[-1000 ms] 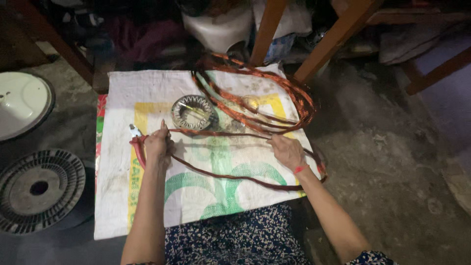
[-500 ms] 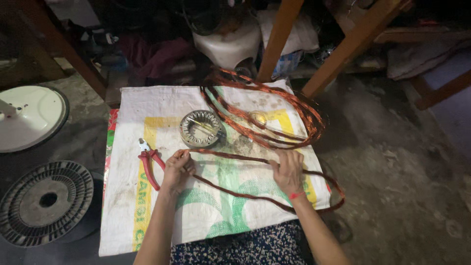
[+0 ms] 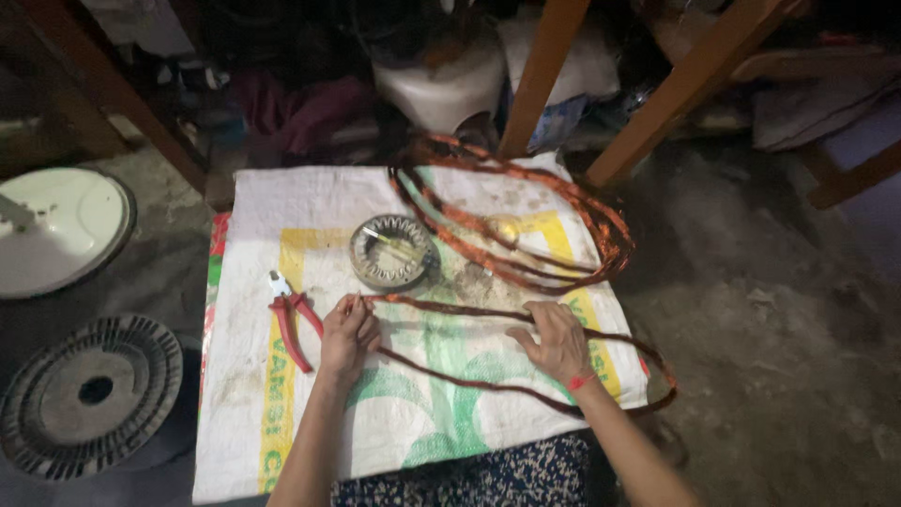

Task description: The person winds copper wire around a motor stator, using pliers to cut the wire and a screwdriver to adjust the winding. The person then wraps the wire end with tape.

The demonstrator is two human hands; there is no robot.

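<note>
A long loop of copper wire (image 3: 469, 371) lies stretched across a white woven sack (image 3: 282, 207) spread on the floor. My left hand (image 3: 348, 336) pinches the loop's left end between its fingers. My right hand (image 3: 557, 340) presses flat on the upper strand near the loop's right part, fingers spread. Red-handled pliers (image 3: 293, 316) lie just left of my left hand. A round metal stator ring (image 3: 392, 251) sits beyond my hands. A bigger coil of copper wire (image 3: 526, 221) lies at the sack's far right.
A dark round ribbed cover (image 3: 89, 394) and a white dish-shaped cover (image 3: 58, 230) lie on the floor at left. Wooden legs (image 3: 540, 80) and clutter stand behind the sack. Bare concrete floor (image 3: 779, 319) is at right.
The pliers left my left hand and now lie on the sack. Both hands slid nearer along the wire loop; the camera view shifted.
</note>
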